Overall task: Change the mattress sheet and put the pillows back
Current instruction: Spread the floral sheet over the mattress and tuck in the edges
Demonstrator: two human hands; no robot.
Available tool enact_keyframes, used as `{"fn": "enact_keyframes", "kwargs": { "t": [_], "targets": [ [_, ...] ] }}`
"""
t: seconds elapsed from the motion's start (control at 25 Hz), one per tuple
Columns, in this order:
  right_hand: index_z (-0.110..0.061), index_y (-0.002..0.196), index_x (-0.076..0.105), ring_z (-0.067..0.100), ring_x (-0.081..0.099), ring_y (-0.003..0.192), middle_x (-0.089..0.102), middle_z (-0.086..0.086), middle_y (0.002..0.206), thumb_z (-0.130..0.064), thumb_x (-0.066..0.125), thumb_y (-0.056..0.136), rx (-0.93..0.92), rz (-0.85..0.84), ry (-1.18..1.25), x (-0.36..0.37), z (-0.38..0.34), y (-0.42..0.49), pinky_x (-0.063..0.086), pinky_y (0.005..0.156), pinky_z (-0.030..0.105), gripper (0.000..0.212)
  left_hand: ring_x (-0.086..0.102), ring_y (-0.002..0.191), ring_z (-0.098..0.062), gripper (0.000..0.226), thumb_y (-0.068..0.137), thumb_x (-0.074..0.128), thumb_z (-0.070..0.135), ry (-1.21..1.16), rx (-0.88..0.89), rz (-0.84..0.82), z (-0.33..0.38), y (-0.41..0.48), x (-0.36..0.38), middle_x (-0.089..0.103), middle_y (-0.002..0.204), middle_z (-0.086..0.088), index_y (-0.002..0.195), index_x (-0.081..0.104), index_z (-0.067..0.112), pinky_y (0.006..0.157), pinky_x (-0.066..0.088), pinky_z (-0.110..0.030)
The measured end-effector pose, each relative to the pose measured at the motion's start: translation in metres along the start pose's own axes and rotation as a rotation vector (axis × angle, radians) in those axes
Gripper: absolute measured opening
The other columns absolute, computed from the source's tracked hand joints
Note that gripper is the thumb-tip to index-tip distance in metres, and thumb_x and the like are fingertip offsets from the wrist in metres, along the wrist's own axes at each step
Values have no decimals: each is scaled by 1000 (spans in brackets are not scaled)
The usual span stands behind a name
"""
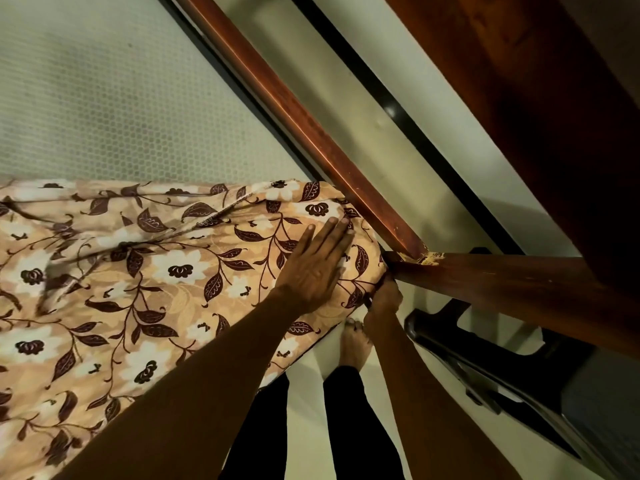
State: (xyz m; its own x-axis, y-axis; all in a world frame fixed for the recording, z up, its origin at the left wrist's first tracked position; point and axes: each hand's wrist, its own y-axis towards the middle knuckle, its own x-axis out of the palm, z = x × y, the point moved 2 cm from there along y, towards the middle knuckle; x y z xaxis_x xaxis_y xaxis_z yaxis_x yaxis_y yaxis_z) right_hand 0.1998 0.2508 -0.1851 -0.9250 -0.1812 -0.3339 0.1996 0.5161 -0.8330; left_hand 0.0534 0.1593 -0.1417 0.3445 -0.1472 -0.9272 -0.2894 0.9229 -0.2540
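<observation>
A tan sheet [114, 289] with brown leaves and white flowers lies rumpled over the near part of the mattress. The bare mattress [114, 98], pale with a honeycomb weave, shows beyond it. My left hand [315, 261] presses flat on the sheet at the mattress corner, fingers straight. My right hand [382, 297] is lower, at the side of that corner beside the wooden bed frame [304, 133], fingers curled into the sheet's edge; its fingertips are hidden by the fabric. No pillow is in view.
The dark wooden bed rail runs diagonally to a chipped corner joint [429, 258]. A dark plastic chair [485, 368] stands at the right on the pale floor. My bare foot [353, 344] and dark trouser legs are below. A wooden wardrobe [554, 81] looms at top right.
</observation>
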Motion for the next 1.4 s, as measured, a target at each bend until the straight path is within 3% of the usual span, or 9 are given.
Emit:
{"fn": "enact_keyframes", "kwargs": {
  "t": [0.08,0.16,0.28,0.36,0.6,0.72,0.88,1.04,1.4],
  "targets": [
    [-10,114,63,27,67,100,69,14,119,-38,43,109,-146,80,-65,10,-1,-11,58,84,41,36,-13,161,-26,66,110,17,44,-9,-19,-38,2,-1,3,-12,174,-9,166,-5,17,130,4,-52],
    [-17,136,59,29,65,115,64,14,135,-45,40,106,-361,110,-254,19,-3,-34,56,97,47,45,-13,160,-27,69,109,22,45,-12,-46,-55,0,-4,-1,-12,174,-10,166,-5,16,130,5,-53],
    [-24,154,45,27,49,139,47,8,157,-28,55,103,-602,121,-511,19,-9,-68,48,103,39,52,-15,160,-29,76,106,30,45,-44,-174,-94,-10,-25,-12,-16,173,-11,166,-6,14,129,7,-55],
    [-25,153,45,25,41,146,45,4,159,-24,60,98,-769,118,-804,15,-10,-94,42,110,46,57,-17,159,-29,78,106,33,44,-85,-262,-101,-16,-55,-20,-19,172,-10,166,-7,13,130,4,-54],
    [-19,140,59,30,52,132,60,8,141,-52,46,99,-1109,-226,-1349,9,17,-206,43,109,47,54,-16,160,-29,78,106,31,47,-190,-554,-148,-27,-193,-52,-16,173,-12,166,-5,12,130,4,-53],
    [-17,145,54,32,45,139,54,12,148,-54,39,99,-1217,-322,-1577,1,34,-264,41,111,47,61,-15,160,-29,74,107,27,45,-226,-640,-158,-14,-255,-78,-14,173,-14,166,0,9,130,2,-52],
    [-17,151,47,34,39,144,47,14,155,-54,40,102,-1394,-441,-1711,-12,70,-364,33,116,50,62,-7,161,-30,75,106,33,47,-261,-794,-50,11,-356,-115,-4,174,-14,166,9,9,130,2,-51],
    [-16,151,46,36,43,140,49,16,152,-58,37,101,-1550,-470,-1765,-47,94,-465,37,112,50,66,3,161,-31,71,104,37,45,-264,-898,61,40,-469,-169,9,173,-16,163,23,7,129,5,-51],
    [-13,150,46,37,44,138,48,18,152,-60,35,104,-1813,-622,-1802,-129,239,-671,37,110,49,67,4,161,-30,69,106,37,45,-254,-1188,234,115,-747,-235,9,174,-13,164,23,11,130,9,-52]
  ]
}}
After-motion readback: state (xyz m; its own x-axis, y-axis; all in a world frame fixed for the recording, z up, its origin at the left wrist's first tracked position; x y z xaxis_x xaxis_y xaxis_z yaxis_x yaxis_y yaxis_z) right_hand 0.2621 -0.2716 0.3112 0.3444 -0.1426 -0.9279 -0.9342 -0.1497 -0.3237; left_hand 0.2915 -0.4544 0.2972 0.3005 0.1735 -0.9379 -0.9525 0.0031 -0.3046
